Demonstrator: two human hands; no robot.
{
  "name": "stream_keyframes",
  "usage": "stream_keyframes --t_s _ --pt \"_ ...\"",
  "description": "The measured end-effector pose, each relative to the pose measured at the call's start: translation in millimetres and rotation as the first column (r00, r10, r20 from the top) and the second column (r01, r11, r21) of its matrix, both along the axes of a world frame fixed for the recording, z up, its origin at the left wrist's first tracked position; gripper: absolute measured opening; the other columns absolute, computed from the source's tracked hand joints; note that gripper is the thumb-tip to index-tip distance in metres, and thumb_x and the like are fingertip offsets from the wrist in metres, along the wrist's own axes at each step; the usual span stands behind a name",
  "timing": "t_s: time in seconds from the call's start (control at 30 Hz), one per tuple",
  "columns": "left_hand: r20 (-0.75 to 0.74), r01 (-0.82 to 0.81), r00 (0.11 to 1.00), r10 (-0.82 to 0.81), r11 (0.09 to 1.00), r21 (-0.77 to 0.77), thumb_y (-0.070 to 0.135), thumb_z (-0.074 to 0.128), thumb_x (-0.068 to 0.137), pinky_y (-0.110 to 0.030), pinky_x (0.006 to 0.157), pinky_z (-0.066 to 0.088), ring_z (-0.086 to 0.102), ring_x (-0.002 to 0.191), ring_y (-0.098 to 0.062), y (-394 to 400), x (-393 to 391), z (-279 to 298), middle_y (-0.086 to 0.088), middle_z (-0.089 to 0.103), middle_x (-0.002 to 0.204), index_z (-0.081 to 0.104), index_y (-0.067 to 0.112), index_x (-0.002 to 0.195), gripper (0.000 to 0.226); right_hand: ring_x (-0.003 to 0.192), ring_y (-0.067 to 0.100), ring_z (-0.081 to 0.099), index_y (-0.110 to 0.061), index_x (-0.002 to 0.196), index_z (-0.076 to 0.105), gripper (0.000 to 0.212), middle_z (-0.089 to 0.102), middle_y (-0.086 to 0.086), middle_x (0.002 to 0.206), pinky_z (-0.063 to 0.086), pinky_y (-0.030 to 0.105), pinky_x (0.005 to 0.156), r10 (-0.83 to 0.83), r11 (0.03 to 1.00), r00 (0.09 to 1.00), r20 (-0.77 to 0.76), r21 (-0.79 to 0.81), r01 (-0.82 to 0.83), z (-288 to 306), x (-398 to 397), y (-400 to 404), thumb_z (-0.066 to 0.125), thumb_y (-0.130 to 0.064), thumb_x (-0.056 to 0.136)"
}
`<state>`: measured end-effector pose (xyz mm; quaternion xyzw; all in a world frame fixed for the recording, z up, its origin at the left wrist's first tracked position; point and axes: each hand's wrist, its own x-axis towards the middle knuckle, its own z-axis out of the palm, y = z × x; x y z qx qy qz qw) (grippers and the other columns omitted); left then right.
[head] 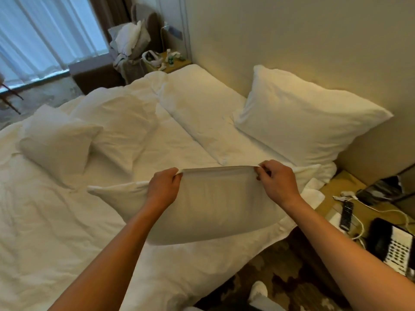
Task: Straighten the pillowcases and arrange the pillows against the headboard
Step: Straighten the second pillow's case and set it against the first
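Note:
I hold a white pillow (215,205) above the near edge of the bed. My left hand (162,188) pinches its top edge on the left, and my right hand (277,182) pinches the same edge on the right, so the pillowcase is stretched taut between them. A second white pillow (310,122) leans upright against the beige headboard (314,41) at the right. A third pillow (197,104) lies flat beside it along the headboard. Another pillow (58,144) lies tilted on the rumpled white duvet (45,221) at the left.
A bedside table (350,198) at the right carries a black phone (390,245), a remote (347,214) and white cables. A far nightstand (173,62) holds small items, with a chair heaped with linen (132,39) beside it. Patterned carpet (269,277) lies below.

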<state>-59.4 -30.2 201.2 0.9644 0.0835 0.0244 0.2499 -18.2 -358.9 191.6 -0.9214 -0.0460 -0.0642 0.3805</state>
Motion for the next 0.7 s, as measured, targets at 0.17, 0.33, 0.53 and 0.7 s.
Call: stream_keyframes --t_s 0.17,0.33,0.53,0.7 --pt "0.014 0.110 0.994 -0.109 0.993 -0.036 0.025 0.051 0.102 -0.034 0.056 0.033 0.050 0.062 -0.021 -114 61 7 0.007 0.049 0.058 0.041 0.024 0.060 0.043 0.077 0.012 0.062 -0.024 0.085 0.072 0.022 0.068 -0.007 0.082 0.055 0.041 0.074 -0.127 0.992 0.992 -0.002 0.011 0.127 5 16 -113 0.062 -0.035 0.101" --pt "0.038 0.208 0.978 -0.206 0.978 -0.034 0.028 0.050 0.102 -0.029 0.051 0.033 0.052 0.060 -0.015 -194 112 14 0.004 0.054 0.058 0.048 0.019 0.062 0.040 0.079 0.010 0.062 -0.025 0.088 0.073 0.024 0.068 -0.010 0.082 0.055 0.041 0.074 -0.237 0.970 0.971 -0.015 0.054 0.237 8 26 -193 0.059 -0.039 0.102" --pt "0.064 0.284 0.957 -0.284 0.959 0.004 0.028 0.050 0.102 -0.040 0.059 0.046 0.057 0.064 -0.025 -243 158 31 -0.003 0.059 0.063 0.056 0.009 0.071 0.037 0.078 0.013 0.063 -0.024 0.086 0.073 0.024 0.069 -0.008 0.081 0.057 0.043 0.074 -0.311 0.944 0.950 -0.019 0.108 0.311 5 42 -235 0.060 -0.037 0.102" --pt "0.080 0.316 0.945 -0.318 0.948 0.039 0.031 0.049 0.103 -0.040 0.063 0.050 0.060 0.069 -0.025 -246 195 37 -0.001 0.062 0.068 0.059 0.015 0.075 0.034 0.079 0.014 0.063 -0.023 0.086 0.073 0.025 0.070 -0.007 0.082 0.055 0.041 0.074 -0.327 0.937 0.945 -0.011 0.123 0.326 4 68 -236 0.061 -0.038 0.102"
